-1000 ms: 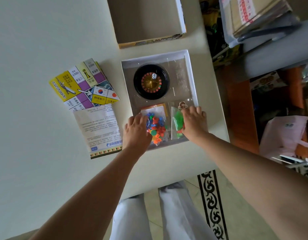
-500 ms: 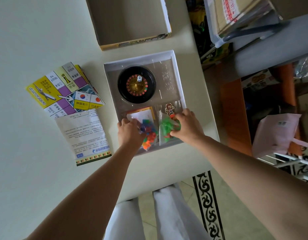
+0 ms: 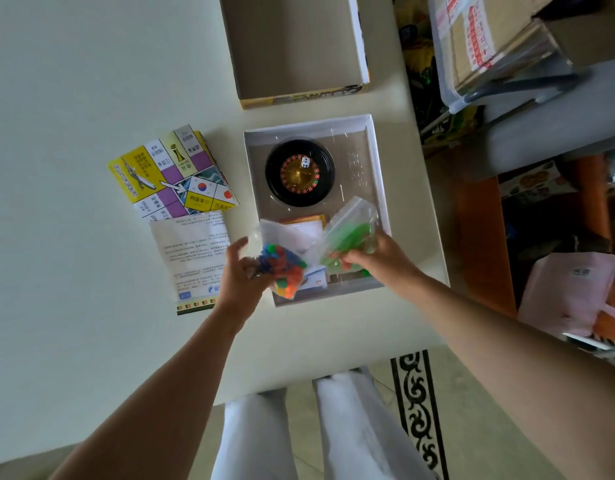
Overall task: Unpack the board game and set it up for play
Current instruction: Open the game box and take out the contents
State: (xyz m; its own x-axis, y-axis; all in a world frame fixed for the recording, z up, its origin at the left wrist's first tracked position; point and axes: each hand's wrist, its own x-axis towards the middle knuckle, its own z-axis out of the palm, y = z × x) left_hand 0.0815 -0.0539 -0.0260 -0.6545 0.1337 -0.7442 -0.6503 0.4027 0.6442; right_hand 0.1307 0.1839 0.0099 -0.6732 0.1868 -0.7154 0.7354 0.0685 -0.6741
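The open white game box [image 3: 382, 188] lies on the pale table with a black roulette wheel [image 3: 300, 172] and a white die inside. My left hand [image 3: 242, 275] grips a clear bag of multicoloured pieces [image 3: 283, 268], lifted above the box's near left corner. My right hand [image 3: 378, 258] grips a clear bag of green pieces [image 3: 349, 237], raised over the box's near right part. Cards [image 3: 313, 280] show in the box under the bags. The folded game board [image 3: 174, 174] and the rules sheet [image 3: 192, 251] lie left of the box.
The empty box lid [image 3: 299, 46] lies upside down behind the game box. The table edge runs just right of the box, with a plastic bin [image 3: 489, 39], a chair and clutter beyond. My legs and a patterned floor are below the near edge.
Both hands closed on the bags and lifted them up out of the box toward me. The cards underneath came into view.
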